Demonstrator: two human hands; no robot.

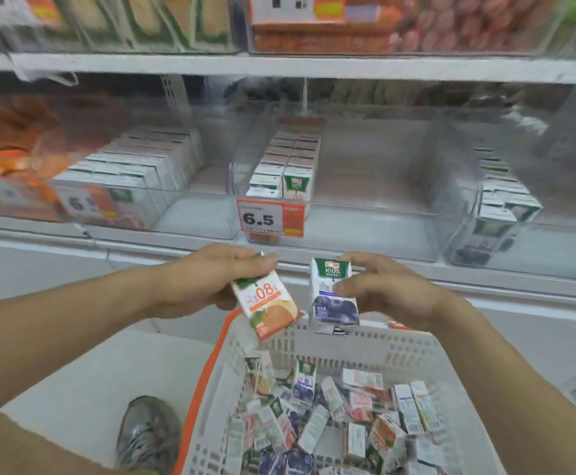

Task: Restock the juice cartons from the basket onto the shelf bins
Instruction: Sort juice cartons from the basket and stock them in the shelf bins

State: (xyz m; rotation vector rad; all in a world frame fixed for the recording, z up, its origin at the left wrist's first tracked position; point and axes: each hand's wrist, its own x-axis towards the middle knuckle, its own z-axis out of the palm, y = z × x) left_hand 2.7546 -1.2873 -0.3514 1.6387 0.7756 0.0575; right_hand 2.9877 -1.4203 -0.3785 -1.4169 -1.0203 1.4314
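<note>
My left hand (pixel 207 279) grips an orange juice carton (pixel 269 308), tilted, above the far rim of the white basket (pixel 399 347). My right hand (pixel 392 291) pinches a blueberry juice carton (pixel 332 296), held upright beside the first. Several loose juice cartons (pixel 331 416) lie jumbled in the basket below. On the shelf ahead, a clear middle bin (pixel 365 207) holds a row of orange cartons (pixel 288 166) at its left side. A right bin (pixel 554 214) holds blueberry cartons (pixel 500 200). A left bin (pixel 190 210) holds packed cartons (pixel 135 173).
A 6.5 price tag (pixel 270 217) hangs on the middle bin's front. The basket has an orange handle (pixel 204 382) on its left. A shoe (pixel 149 433) stands on the pale floor left of the basket. An upper shelf (pixel 279 66) carries other packaged goods.
</note>
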